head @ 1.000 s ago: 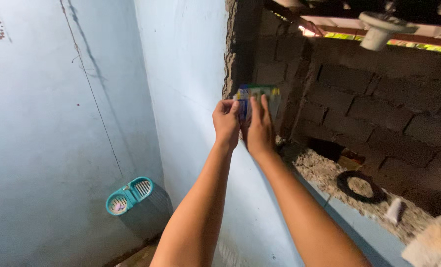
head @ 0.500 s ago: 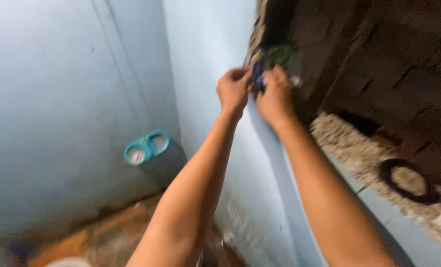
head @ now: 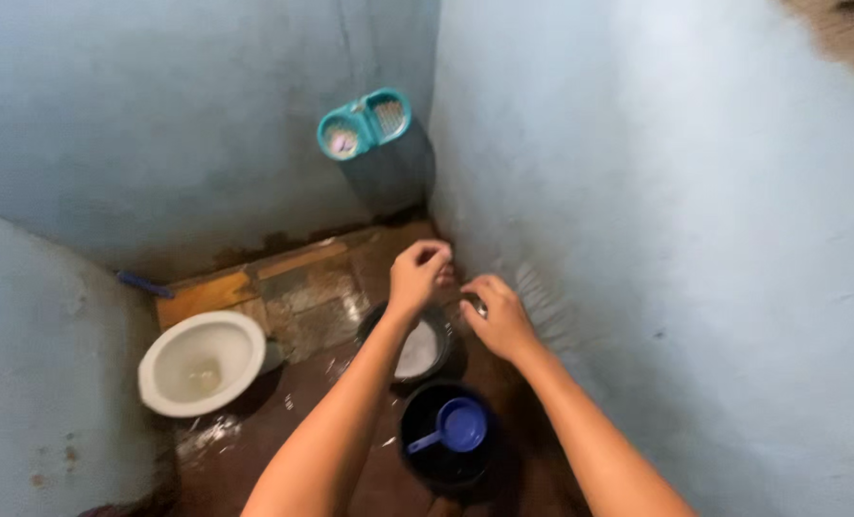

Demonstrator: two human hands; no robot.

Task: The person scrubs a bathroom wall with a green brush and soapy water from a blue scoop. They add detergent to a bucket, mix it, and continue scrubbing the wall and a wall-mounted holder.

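Small home bathroom, white squat toilet (head: 202,362), blue dipper (head: 455,426) in bucket (head: 443,462) (pale blue walls)

Both hands have come down from the top of the wall, where they held a small packet. The left hand (head: 417,276) and right hand (head: 497,318) now meet low over a dark bucket (head: 415,347) on the floor, the packet no longer visible.

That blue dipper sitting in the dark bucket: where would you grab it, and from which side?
Probably by its handle. The blue dipper lies in the dark bucket, bowl up, handle pointing left toward the rim. Coming down from above on the left looks easiest; both the left hand and right hand are busy farther up.
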